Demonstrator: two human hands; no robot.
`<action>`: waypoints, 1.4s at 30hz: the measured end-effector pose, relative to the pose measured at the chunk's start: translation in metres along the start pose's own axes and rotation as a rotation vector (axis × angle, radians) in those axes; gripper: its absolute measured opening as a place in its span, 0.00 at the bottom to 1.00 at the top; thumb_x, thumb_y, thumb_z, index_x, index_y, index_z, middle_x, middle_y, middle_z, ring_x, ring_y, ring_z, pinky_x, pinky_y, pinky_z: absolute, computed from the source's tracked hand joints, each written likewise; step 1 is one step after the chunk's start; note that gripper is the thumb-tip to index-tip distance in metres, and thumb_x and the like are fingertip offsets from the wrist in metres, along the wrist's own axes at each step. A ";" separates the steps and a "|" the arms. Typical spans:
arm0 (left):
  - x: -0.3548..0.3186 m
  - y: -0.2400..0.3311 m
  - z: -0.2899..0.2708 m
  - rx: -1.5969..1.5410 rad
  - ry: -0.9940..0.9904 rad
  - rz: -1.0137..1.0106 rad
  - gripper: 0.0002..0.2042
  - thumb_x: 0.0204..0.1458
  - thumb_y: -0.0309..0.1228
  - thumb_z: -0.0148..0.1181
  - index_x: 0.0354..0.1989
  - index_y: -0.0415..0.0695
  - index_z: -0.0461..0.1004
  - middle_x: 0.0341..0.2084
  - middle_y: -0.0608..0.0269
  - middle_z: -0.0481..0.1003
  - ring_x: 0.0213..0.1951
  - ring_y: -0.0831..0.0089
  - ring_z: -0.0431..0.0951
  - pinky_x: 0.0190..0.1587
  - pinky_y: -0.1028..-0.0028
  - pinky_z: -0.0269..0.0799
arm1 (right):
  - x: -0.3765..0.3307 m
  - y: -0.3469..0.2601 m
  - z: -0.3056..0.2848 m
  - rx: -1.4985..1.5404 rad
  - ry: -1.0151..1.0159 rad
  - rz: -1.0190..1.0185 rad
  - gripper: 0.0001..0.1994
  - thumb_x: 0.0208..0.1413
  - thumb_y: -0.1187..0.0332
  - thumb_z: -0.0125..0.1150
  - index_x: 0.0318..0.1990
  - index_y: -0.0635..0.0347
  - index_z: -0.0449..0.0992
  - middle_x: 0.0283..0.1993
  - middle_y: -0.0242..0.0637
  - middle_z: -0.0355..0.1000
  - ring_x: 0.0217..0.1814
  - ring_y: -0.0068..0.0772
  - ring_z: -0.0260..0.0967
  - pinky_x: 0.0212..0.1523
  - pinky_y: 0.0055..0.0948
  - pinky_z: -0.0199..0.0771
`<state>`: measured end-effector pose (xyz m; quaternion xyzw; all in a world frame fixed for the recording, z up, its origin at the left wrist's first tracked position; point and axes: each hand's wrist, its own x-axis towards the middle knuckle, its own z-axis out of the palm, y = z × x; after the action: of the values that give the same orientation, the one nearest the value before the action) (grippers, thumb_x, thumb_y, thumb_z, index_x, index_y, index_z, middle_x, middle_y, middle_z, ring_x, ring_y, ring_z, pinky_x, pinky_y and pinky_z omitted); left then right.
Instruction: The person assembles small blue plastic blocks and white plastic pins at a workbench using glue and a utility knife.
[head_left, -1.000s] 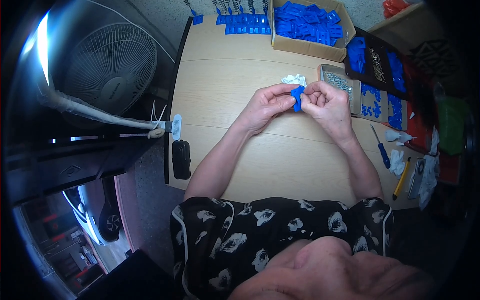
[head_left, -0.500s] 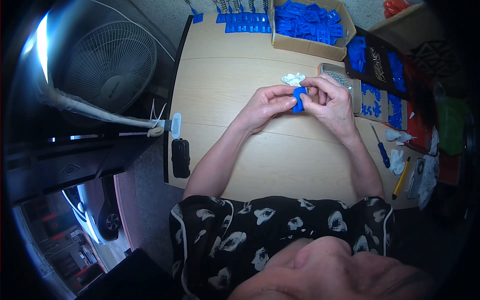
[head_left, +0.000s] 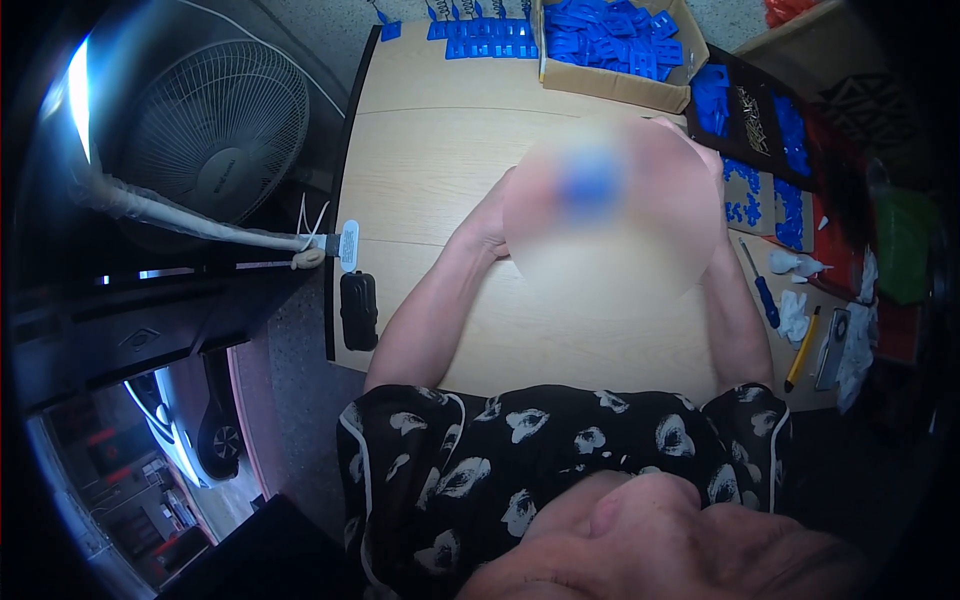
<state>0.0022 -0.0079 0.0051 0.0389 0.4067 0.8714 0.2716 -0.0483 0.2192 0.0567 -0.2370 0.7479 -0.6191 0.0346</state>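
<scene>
A round blurred patch covers most of both hands, so their fingers cannot be made out. My left hand (head_left: 496, 218) comes into the patch from its left side. My right hand (head_left: 700, 150) shows sharply only along its outer edge, near the small-parts boxes at the right. Between the hands is a smeared blue piece (head_left: 590, 185), nearest the left hand's pinkish blur. Its shape, and which fingers touch it, are hidden.
A cardboard box (head_left: 615, 88) of blue plastic parts stands at the back, beside a row of blue pieces (head_left: 490, 48). At right lie a dark tray (head_left: 735, 140) with screws, a screwdriver (head_left: 765, 295) and a yellow cutter (head_left: 803, 350). A black case (head_left: 358, 310) lies at left.
Earlier, both hands pinched the blue piece together. My right hand has since shifted up and to the right, over the box of small metal parts. A blur now hides the fingers.
</scene>
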 end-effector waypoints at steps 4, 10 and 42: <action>0.001 0.003 -0.001 -0.043 0.003 0.028 0.21 0.63 0.31 0.53 0.62 0.33 0.64 0.52 0.54 0.73 0.53 0.70 0.76 0.59 0.68 0.72 | -0.015 0.017 -0.012 0.745 -0.040 0.298 0.17 0.52 0.70 0.68 0.50 0.63 0.76 0.41 0.34 0.74 0.35 0.17 0.65 0.35 0.18 0.66; 0.002 0.003 0.001 0.047 0.073 0.040 0.21 0.64 0.29 0.51 0.63 0.33 0.63 0.52 0.55 0.73 0.54 0.71 0.75 0.59 0.71 0.73 | -0.026 0.024 0.000 1.167 -0.141 0.293 0.29 0.47 0.54 0.74 0.51 0.63 0.71 0.42 0.34 0.64 0.34 0.22 0.61 0.32 0.23 0.62; -0.051 -0.030 0.051 1.258 0.613 0.317 0.10 0.56 0.28 0.63 0.42 0.35 0.80 0.33 0.57 0.81 0.31 0.77 0.80 0.35 0.77 0.78 | -0.084 0.008 0.007 1.217 -0.180 0.196 0.32 0.44 0.48 0.74 0.53 0.56 0.69 0.43 0.32 0.63 0.39 0.24 0.59 0.37 0.24 0.60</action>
<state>0.0732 0.0174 0.0245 0.0001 0.8793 0.4726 -0.0587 0.0257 0.2467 0.0270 -0.1565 0.2737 -0.9058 0.2831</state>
